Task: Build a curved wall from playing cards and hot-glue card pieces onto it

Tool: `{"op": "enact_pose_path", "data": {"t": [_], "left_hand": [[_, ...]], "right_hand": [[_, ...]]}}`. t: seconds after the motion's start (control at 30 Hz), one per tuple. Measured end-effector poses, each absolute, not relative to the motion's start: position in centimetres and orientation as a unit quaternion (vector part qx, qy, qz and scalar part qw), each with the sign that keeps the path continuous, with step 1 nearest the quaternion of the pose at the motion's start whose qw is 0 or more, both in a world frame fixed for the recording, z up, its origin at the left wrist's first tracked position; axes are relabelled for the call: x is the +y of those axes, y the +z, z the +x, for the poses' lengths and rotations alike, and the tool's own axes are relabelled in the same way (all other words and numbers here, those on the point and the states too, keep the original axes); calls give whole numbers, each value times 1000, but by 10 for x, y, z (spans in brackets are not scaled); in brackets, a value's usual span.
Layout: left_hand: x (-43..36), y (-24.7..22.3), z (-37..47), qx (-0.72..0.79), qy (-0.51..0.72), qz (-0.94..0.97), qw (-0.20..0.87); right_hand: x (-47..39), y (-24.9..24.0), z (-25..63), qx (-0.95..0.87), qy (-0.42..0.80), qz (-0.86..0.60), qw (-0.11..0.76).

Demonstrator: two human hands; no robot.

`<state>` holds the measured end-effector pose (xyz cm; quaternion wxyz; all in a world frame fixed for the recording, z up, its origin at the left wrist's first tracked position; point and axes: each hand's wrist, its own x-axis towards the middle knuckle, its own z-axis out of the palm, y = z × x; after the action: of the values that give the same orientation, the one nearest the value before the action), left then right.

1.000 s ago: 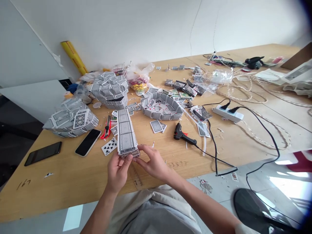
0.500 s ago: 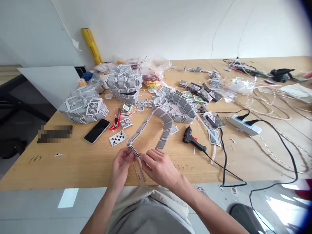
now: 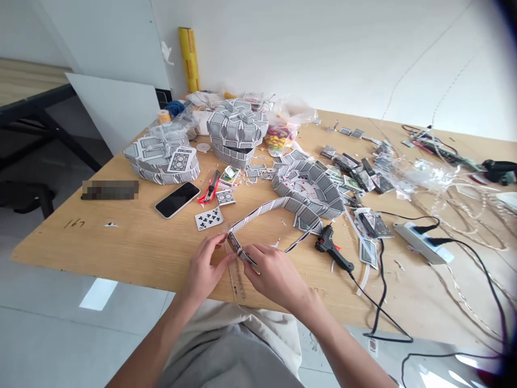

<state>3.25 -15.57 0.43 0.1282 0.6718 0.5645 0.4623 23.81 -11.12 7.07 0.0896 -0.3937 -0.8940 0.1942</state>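
My left hand (image 3: 208, 264) pinches the near left corner of a long strip of joined playing cards (image 3: 258, 209). My right hand (image 3: 278, 275) has its fingers closed on the same strip, just right of that corner. From there the strip bends away in an open loop, standing on edge on the table. Under my hands lies a clear ruler (image 3: 237, 280). An eight of clubs card (image 3: 209, 218) lies beyond my left hand, and a patterned card (image 3: 225, 197) is close by it. To the right rests a black glue gun (image 3: 334, 249).
A phone (image 3: 177, 200) and a red utility knife (image 3: 210, 187) lie on the left. Behind stand a lidded card box (image 3: 237, 132), a flatter card box (image 3: 163, 159) and an open card tray (image 3: 335, 196). A white power strip (image 3: 424, 245) with black cables sits on the right.
The view has turned, shifting the table's contents. The card strip's loop has opened wider, its free end swinging right toward the glue gun. Both hands stay on the strip.
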Motion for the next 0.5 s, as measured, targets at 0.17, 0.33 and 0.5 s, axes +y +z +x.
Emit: {"op": "enact_pose_path", "data": {"t": [0.17, 0.33, 0.5], "left_hand": [[-154, 4, 26, 570, 442, 676, 150], [-151, -2, 21, 594, 404, 669, 191], [-150, -4, 18, 587, 382, 685, 200]], "right_hand": [[-107, 74, 234, -887, 223, -401, 53], [-109, 68, 230, -882, 235, -407, 25], [-111, 66, 231, -852, 297, -429, 42]]}}
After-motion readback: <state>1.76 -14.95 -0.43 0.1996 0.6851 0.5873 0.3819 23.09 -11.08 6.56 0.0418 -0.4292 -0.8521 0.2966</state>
